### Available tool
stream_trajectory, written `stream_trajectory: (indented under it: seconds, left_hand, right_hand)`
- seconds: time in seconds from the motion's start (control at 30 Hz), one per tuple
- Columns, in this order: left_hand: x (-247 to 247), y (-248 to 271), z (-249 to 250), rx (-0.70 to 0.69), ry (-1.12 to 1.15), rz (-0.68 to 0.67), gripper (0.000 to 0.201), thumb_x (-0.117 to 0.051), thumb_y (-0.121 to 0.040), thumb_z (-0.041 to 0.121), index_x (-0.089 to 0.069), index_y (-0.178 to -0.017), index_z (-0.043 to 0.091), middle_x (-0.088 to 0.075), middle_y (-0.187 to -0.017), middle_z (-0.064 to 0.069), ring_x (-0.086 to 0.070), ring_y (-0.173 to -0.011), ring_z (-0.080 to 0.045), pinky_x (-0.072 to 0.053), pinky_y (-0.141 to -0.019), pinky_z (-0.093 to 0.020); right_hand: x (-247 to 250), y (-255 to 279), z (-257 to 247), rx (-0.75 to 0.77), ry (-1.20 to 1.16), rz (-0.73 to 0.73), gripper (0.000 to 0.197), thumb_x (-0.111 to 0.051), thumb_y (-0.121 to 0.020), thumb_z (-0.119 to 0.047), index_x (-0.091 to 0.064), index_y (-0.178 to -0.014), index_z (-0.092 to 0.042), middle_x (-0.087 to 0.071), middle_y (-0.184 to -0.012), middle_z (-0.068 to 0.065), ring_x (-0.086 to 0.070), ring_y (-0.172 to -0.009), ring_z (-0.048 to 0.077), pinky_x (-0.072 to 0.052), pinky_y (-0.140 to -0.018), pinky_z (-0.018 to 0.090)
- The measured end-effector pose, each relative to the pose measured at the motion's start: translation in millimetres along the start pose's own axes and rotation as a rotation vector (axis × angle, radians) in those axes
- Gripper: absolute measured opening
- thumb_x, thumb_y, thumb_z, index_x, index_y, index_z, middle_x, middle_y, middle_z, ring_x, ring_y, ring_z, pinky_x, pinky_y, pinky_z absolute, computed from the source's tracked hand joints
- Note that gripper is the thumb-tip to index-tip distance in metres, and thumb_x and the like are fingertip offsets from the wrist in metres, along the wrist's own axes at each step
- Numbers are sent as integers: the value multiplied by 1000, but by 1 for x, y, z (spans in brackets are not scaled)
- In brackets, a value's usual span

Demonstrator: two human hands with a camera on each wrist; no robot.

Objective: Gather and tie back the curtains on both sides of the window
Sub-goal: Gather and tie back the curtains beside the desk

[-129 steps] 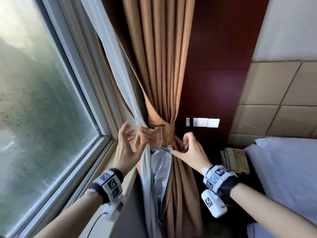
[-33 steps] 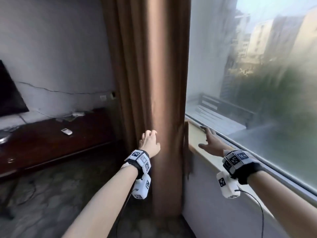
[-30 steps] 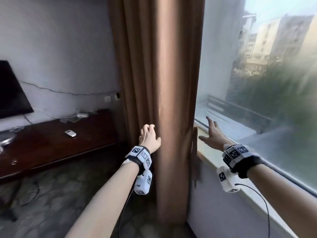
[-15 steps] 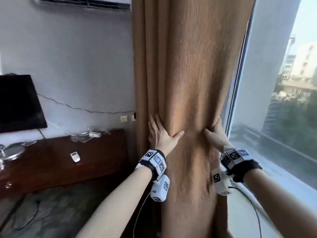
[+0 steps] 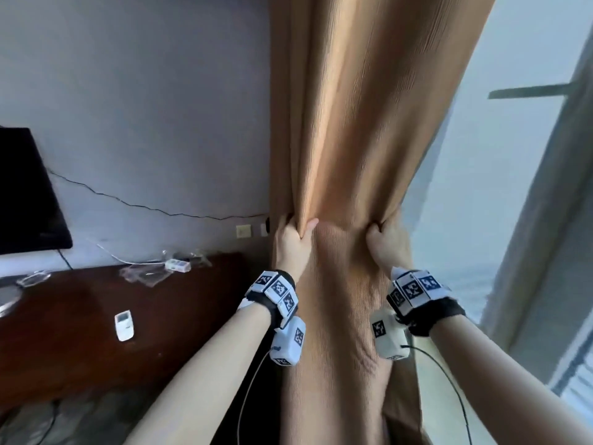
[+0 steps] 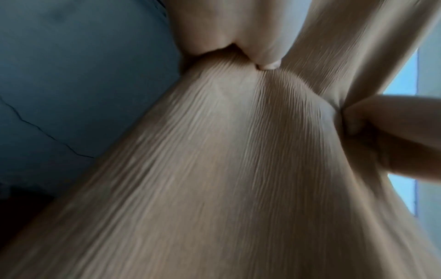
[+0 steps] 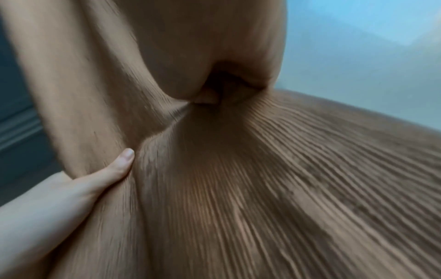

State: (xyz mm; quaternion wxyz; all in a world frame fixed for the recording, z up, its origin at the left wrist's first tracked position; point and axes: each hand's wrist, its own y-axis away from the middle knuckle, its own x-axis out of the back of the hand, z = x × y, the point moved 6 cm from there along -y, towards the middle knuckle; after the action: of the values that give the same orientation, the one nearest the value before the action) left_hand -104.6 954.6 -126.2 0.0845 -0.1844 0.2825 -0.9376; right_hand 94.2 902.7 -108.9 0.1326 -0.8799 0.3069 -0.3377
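The brown ribbed curtain (image 5: pixel 346 149) hangs at the window's left side, straight in front of me. My left hand (image 5: pixel 296 229) grips its left folds, thumb in front and fingers curled behind. At the same height my right hand (image 5: pixel 380 229) grips the right edge. Between the two hands the cloth is bunched into a narrow waist. In the left wrist view the curtain (image 6: pixel 226 160) fills the picture, with my left thumb (image 6: pixel 267 64) pressed into it. The right wrist view shows the curtain (image 7: pixel 262 188) puckered at my right hand (image 7: pixel 210 94). No tie-back band shows.
The window pane (image 5: pixel 487 187) and its frame (image 5: pixel 545 220) lie to the right. At the left, a dark wooden cabinet (image 5: pixel 80 316) carries a white remote (image 5: pixel 123 325) and a power strip (image 5: pixel 177 264). A black TV (image 5: pixel 22 194) hangs on the grey wall.
I turned from the tied right curtain to this one. Half a second ago both hands lay flat on it; now their fingers have curled and squeezed the cloth together.
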Motion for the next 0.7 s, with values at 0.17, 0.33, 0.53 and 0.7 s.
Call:
stream_trajectory:
  seconds: [0.17,0.33,0.53,0.7]
  left_hand:
    - [-17,-110,-78,-40,-27,0,58,-52,-92,47,-62,-116,-5,-64,-114,-18,-61,-107,-32,-49,-92,-37]
    - [-40,-202,-129,-64,-20,-46,46,-56,-93,42,-66,-96,-3,-70,-89,-18,-66,-84,-35,-53,-70,-35]
    - [-76,-290,-183,-62,46,-48,41,-53,-95,40,-67,-102,2,-71,-91,-15,-66,-86,-35,-52,-70,-34]
    - [-109,-358,-222,-78,36,-45,40,-52,-96,39,-69,-98,3,-71,-81,-14,-66,-79,-33,-45,-64,-27]
  right_hand:
    - [-88,-84,-14,-36,36,10,33,-40,-90,-9,-30,-121,0,-58,-108,33,-56,-99,47,-39,-77,40]
    - [-154,-163,-14,-70,68,29,33,-41,-89,-9,-30,-119,-1,-59,-105,35,-56,-95,50,-38,-74,41]
    - [-222,-251,-7,-129,52,-18,44,-39,-91,-12,-25,-131,-1,-56,-115,31,-55,-102,45,-46,-85,44]
    - [-272,-327,4,-144,82,-23,67,-39,-93,-17,-4,-149,-3,-50,-131,29,-51,-116,44,-44,-99,43]
